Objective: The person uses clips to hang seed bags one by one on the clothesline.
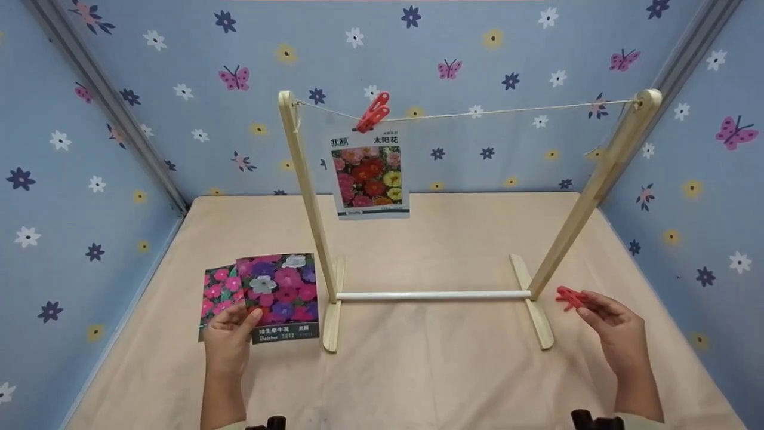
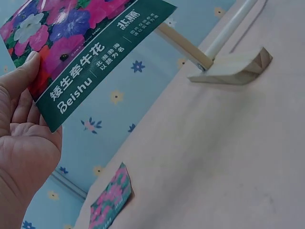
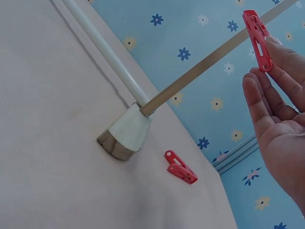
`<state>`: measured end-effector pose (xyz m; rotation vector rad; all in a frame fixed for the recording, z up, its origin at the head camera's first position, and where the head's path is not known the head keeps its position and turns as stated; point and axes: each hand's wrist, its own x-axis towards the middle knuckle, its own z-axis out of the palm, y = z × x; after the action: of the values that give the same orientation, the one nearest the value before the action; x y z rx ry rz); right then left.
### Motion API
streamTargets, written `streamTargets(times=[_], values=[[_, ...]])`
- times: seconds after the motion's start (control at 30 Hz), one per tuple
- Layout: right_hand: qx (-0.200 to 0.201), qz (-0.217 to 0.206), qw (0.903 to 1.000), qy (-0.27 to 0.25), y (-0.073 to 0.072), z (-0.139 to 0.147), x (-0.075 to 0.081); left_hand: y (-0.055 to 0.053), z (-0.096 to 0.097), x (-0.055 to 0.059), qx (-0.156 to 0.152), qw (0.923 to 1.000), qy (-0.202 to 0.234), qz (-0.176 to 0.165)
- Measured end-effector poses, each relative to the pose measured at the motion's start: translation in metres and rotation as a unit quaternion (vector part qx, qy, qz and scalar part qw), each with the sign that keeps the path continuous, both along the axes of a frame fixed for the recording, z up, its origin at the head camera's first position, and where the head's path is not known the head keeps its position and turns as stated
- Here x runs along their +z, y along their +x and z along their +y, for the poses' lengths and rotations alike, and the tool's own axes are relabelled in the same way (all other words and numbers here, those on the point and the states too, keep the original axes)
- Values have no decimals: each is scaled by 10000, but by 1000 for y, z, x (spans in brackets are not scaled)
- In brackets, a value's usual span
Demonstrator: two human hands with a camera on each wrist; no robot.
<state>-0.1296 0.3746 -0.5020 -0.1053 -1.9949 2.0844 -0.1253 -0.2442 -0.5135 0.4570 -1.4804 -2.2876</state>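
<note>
My left hand (image 1: pixel 227 343) pinches a flower seed packet (image 1: pixel 283 292) by its lower left corner, thumb in front; its dark green lower band faces the left wrist camera. A second packet (image 2: pixel 112 198) with pink flowers lies on the table, partly hidden behind it in the head view. In my right hand (image 1: pixel 618 334) a red clothespin (image 3: pixel 257 40) is pinched between thumb and finger, beside the right post. Another red clothespin (image 3: pixel 181 167) lies on the table below. A third clothespin (image 1: pixel 374 113) clips a seed packet (image 1: pixel 370 179) onto the string (image 1: pixel 507 111).
A wooden stand has a left post (image 1: pixel 307 197), a right post (image 1: pixel 597 191) and a white crossbar (image 1: pixel 433 295). Its flat feet (image 1: pixel 540 328) rest on the cloth-covered table (image 1: pixel 430 370). Patterned blue walls (image 1: pixel 465 167) enclose three sides.
</note>
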Motion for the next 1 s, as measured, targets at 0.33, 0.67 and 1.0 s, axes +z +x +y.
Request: streamTargets(times=[0.33,0.67,1.0], values=[[179,695,9967,-368,0,-16,26,-8,22,20,-378,9976,-385,444],[714,1262,9892,-226,1,-28,47,-17,57,37,-949,9846,-1075,1001],[1279,1680,9763,467,-8,-33,74,-27,92,47,-1471,9730,-1300,1211]])
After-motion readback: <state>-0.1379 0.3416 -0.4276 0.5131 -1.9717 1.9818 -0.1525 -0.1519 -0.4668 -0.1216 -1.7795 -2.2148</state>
